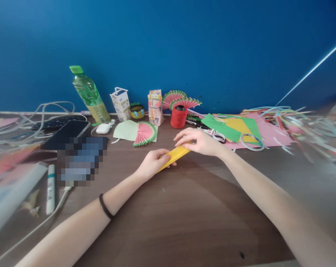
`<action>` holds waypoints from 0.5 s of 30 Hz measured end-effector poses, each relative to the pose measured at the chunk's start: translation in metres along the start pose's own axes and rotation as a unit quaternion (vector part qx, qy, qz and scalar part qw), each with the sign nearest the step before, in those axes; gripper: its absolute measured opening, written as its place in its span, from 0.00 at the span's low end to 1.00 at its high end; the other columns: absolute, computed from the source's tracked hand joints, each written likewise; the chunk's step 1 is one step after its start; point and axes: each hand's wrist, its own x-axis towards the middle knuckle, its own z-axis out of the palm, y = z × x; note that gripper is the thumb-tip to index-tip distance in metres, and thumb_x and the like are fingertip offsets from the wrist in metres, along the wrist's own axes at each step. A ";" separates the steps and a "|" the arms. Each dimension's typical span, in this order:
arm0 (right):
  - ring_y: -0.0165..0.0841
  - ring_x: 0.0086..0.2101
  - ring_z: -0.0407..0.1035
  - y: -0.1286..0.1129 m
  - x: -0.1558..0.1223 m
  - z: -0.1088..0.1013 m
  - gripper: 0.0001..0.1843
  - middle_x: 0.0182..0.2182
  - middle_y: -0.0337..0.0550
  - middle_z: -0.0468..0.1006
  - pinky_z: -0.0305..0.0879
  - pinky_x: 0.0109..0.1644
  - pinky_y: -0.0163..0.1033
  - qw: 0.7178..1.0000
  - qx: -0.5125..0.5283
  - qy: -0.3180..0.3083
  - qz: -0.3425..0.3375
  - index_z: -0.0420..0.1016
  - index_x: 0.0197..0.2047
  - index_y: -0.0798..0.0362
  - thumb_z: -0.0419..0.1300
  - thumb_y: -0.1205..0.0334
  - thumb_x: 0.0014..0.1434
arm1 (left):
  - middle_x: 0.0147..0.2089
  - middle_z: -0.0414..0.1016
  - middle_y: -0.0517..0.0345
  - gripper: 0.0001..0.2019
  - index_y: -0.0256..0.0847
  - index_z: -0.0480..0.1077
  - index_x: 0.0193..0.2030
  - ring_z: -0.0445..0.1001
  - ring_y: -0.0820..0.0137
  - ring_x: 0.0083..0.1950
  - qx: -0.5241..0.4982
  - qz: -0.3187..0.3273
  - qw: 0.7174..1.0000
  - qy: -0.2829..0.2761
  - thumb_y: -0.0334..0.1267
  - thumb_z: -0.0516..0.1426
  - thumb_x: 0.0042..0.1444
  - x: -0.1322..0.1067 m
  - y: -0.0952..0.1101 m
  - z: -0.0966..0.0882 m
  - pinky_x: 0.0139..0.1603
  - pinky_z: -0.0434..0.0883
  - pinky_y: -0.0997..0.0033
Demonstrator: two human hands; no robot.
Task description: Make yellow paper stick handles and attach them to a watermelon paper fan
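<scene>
A narrow strip of folded yellow paper (pixel 175 154) is held slantwise above the brown table, its right end farther from me. My left hand (pixel 152 163) is closed on the near end, thumb on top and fingertips showing beneath. My right hand (pixel 201 142) grips the far end, with its fingers bent over the paper. Beyond the hands, a pink paper fan with a green edge (pixel 145 133) lies on a pale green sheet (pixel 125 129). Near my right hand are white-handled scissors (pixel 219 137), partly covered by paper scraps.
Along the blue wall stand a green bottle (pixel 90 94), a drink carton (pixel 121 105) and a red container (pixel 179 118). A phone (pixel 83 159), its cable and a marker (pixel 50 189) lie left. Coloured sheets (pixel 270 129) and a tape roll (pixel 251 142) lie right.
</scene>
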 end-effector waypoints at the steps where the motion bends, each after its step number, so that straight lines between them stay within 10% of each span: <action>1: 0.34 0.46 0.67 0.000 0.000 -0.001 0.13 0.43 0.40 0.76 0.62 0.50 0.46 1.000 0.004 -0.001 0.002 0.78 0.37 0.46 0.54 0.69 0.55 | 0.33 0.79 0.53 0.13 0.36 0.72 0.37 0.72 0.72 0.29 -0.010 -0.002 1.000 -0.003 0.43 0.54 0.52 0.000 0.001 0.000 0.36 0.69 0.71; 15: 0.36 0.46 0.66 0.000 0.000 -0.003 0.14 0.44 0.44 0.76 0.59 0.52 0.45 0.998 0.000 -0.061 -0.032 0.79 0.37 0.51 0.51 0.65 0.58 | 0.29 0.79 0.54 0.13 0.32 0.73 0.40 0.71 0.74 0.27 -0.099 -0.008 0.995 -0.028 0.39 0.57 0.51 0.002 -0.003 -0.005 0.34 0.68 0.75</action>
